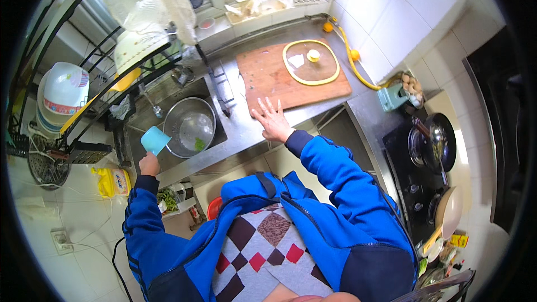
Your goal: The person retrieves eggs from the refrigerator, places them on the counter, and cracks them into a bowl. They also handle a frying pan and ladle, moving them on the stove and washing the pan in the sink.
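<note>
My left hand [149, 163] grips the handle of a light blue plastic dipper [154, 140]. The dipper is at the left rim of a stainless steel pot [184, 119], which sits in the sink [138, 134]. A green leaf [199, 144] lies inside the pot near its front wall. With fingers spread, my right hand [272, 121] rests at the front left edge of a wooden cutting board [264, 71] and holds nothing. On the board lies a yellow-rimmed glass lid [322, 67] with a pale knob.
A black dish rack [84, 117] with stacked bowls [67, 86] rises over the sink's left side. A yellow hose [350, 56] runs along the wall. To the right, a wok [440, 142] and a beige pan [451, 212] stand on the gas stove [402, 176]. Eggs [412, 86] fill a holder.
</note>
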The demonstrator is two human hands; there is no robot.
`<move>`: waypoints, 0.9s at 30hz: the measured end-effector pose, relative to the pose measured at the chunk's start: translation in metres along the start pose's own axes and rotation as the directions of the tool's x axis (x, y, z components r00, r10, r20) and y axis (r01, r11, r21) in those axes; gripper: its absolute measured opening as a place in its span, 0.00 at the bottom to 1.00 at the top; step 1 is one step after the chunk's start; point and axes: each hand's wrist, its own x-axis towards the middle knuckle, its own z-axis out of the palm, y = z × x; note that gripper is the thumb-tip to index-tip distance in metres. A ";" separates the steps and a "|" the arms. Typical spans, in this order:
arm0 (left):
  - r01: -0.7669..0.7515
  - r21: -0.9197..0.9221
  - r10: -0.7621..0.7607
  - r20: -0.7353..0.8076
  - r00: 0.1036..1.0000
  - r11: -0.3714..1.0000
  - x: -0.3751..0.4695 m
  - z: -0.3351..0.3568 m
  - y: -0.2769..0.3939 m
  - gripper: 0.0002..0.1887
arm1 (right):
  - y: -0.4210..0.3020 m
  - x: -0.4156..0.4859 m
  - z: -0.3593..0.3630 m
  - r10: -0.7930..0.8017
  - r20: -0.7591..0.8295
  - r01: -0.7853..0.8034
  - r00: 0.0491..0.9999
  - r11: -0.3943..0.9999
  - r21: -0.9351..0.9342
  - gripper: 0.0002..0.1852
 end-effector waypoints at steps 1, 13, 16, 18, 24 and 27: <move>-0.013 0.008 0.013 0.009 1.000 1.000 -0.002 -0.001 0.004 0.12 | 0.010 -0.009 0.003 0.012 0.018 -0.012 1.000 0.999 -0.037 0.43; -0.130 0.106 0.131 -0.004 0.991 0.986 -0.017 -0.026 0.053 0.10 | 0.113 -0.166 0.027 0.386 0.098 -0.387 0.917 0.922 -0.014 0.40; -0.145 0.143 0.143 0.022 0.989 0.979 -0.023 -0.035 0.059 0.11 | 0.125 -0.209 0.037 0.477 0.116 -0.485 0.871 0.873 0.056 0.40; -0.126 0.149 0.124 0.019 0.992 0.981 -0.029 -0.040 0.066 0.11 | 0.130 -0.236 0.041 0.535 0.128 -0.547 0.835 0.832 0.090 0.39; -0.333 -0.062 0.338 0.079 0.938 0.941 -0.069 -0.074 0.137 0.11 | 0.116 -0.301 0.056 0.675 0.171 -0.697 0.717 0.694 0.180 0.36; -0.528 -0.624 0.611 -0.099 0.785 0.577 -0.084 -0.100 0.221 0.12 | 0.100 -0.327 0.065 0.733 0.192 -0.755 0.653 0.608 0.245 0.33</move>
